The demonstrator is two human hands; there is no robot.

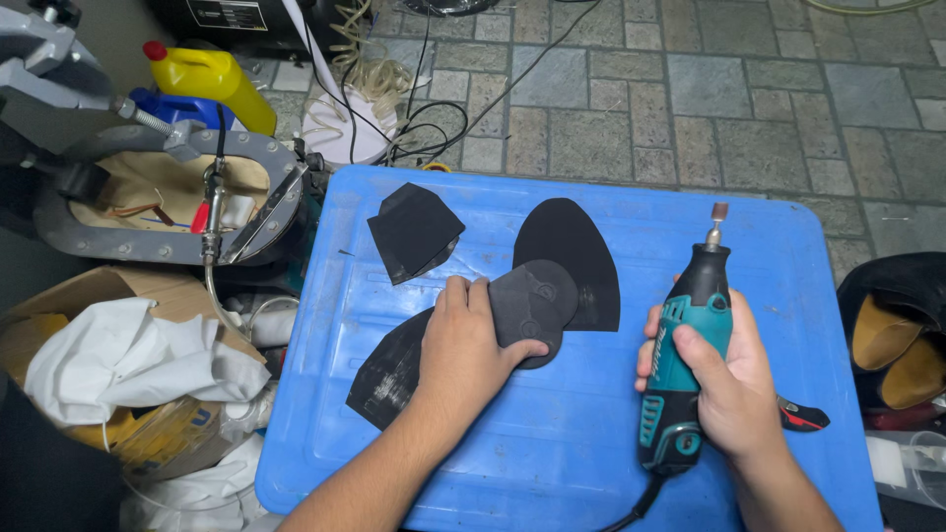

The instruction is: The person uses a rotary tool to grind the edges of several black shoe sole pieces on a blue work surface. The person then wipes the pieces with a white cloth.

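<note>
My left hand (465, 347) rests palm down on black rubber pieces, fingers on a small rounded heel-shaped piece (535, 300) that lies over a flat black sheet (389, 372). A larger rounded black sole piece (572, 251) lies just beyond, and a thicker black block (412, 232) sits further back left. My right hand (724, 379) grips a teal and black rotary tool (685, 365) upright, its small grinding tip (718, 215) pointing away from me, cord trailing toward me. All of this sits on a blue plastic lid (631, 433).
A metal press frame (158, 197) stands at left over a cardboard box (108, 296) holding white cloth. Yellow bottle (212, 79) and cables lie on the stone floor behind. Dark shoes (892, 335) sit at right; a red-handled tool (803, 416) lies by my right wrist.
</note>
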